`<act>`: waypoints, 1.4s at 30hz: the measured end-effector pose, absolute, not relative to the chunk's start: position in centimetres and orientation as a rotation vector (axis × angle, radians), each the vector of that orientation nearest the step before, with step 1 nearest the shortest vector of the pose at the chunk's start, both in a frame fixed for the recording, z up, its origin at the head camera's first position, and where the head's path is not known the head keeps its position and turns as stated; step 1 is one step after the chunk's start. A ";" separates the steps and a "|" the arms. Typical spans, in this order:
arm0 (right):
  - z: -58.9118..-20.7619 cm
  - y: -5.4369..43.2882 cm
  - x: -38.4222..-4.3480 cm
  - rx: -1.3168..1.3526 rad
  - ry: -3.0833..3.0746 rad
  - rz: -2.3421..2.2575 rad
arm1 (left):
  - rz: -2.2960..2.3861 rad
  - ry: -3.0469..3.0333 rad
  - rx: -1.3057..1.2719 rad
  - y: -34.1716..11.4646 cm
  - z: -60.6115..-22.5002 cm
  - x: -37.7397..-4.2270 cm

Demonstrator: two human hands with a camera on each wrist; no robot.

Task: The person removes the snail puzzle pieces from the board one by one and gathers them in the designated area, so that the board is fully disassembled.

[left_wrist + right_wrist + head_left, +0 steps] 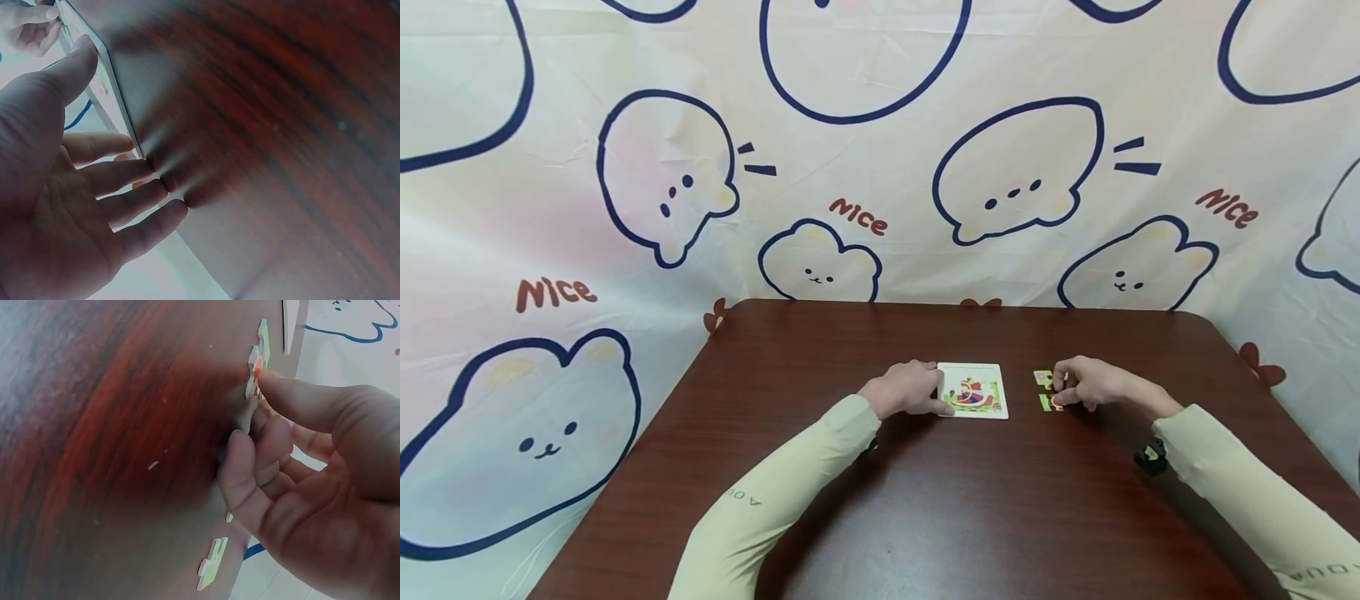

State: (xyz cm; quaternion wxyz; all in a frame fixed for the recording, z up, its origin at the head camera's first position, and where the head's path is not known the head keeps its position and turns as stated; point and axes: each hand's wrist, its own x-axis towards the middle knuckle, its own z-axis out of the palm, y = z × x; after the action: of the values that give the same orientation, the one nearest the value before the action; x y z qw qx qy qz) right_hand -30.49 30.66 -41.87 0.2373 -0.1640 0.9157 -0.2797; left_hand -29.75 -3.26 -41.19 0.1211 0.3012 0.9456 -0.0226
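A jigsaw board (970,367) in a white frame, with a colourful picture partly assembled inside, lies flat on the table. My left hand (906,389) is at its left side. In the left wrist view the fingers (128,203) are fairly straight, their tips on the table at the frame's edge, the thumb over the frame. My right hand (1093,383) is over loose puzzle pieces right of the board, fingers curled. Its thumb touches a green and red piece (264,347), pinching it against fingers that partly hide it. A green and pink piece (1042,377) lies just beyond.
The dark wooden table (925,517) extends on all sides of the board. Behind it hangs a pale cloth (910,167) with cartoon drawings. Another green piece (213,562) lies beside the right hand in the right wrist view.
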 end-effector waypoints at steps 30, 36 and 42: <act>-39.7 23.0 -30.8 -0.628 2.549 -0.822 | -0.088 2.763 0.897 -3.2 -41.3 -29.8; -40.1 21.4 -30.8 -0.687 2.575 -0.751 | -0.082 2.762 0.899 -3.2 -41.2 -29.8; -40.9 20.5 -31.1 -0.713 2.565 -0.696 | -0.071 2.766 0.896 -3.3 -41.3 -29.8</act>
State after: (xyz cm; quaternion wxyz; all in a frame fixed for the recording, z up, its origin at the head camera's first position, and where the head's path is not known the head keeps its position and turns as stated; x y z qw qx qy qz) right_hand -31.06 20.46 -40.88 0.1934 -0.2542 0.9145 -0.2483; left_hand -29.81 -3.31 -41.27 0.1163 0.3060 0.9446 -0.0244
